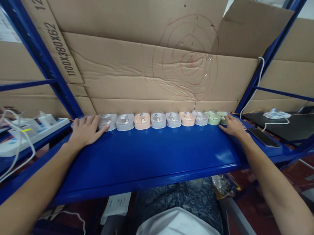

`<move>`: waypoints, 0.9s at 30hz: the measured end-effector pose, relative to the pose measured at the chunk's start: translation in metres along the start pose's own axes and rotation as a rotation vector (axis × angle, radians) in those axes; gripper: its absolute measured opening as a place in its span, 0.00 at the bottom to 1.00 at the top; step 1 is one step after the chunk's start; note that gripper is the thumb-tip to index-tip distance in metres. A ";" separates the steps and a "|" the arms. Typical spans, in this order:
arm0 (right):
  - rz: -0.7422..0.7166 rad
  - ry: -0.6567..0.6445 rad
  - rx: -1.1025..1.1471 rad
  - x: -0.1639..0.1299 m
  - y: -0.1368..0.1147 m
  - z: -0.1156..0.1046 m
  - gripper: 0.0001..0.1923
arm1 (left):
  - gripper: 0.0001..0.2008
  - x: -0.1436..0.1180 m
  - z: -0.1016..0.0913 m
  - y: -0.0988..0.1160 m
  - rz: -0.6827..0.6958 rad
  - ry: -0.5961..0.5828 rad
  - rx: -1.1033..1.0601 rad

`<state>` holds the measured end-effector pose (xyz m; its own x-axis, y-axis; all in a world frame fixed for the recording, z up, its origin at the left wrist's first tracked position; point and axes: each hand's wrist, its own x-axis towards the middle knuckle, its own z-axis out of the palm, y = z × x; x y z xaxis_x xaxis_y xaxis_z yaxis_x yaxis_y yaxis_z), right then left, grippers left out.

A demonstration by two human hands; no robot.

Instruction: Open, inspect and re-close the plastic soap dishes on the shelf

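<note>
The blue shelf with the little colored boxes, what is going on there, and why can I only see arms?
The camera sits on a person's head and looks down, so you see only their own two arms. The blue shelf has cardboard behind it. Along the back stands a row of small cases, gray, peach and green, side by side. The left hand lies flat at the left end of the row, fingers on a gray case. The right hand touches the green case at the right end. Neither hand has a grip on anything. A dark phone lies beside the right arm, and a white power strip is at left.

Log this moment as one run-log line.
left hand: flat on row's left end | right hand: touching green case | cases: one row on blue shelf
</note>
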<state>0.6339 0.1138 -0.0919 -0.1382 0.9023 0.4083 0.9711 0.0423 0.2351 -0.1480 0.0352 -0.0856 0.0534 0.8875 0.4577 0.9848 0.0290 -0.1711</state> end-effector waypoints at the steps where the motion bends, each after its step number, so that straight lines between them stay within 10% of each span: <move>1: -0.005 0.002 -0.025 -0.001 -0.001 -0.003 0.34 | 0.42 0.000 0.001 -0.001 0.001 0.001 0.008; 27: 0.079 0.171 0.027 -0.054 -0.010 -0.033 0.24 | 0.41 -0.003 -0.016 0.011 -0.017 -0.040 0.020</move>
<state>0.6252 0.0505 -0.0876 -0.0903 0.8172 0.5692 0.9848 -0.0119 0.1733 -0.1351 0.0252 -0.0752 0.0299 0.9046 0.4251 0.9821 0.0526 -0.1809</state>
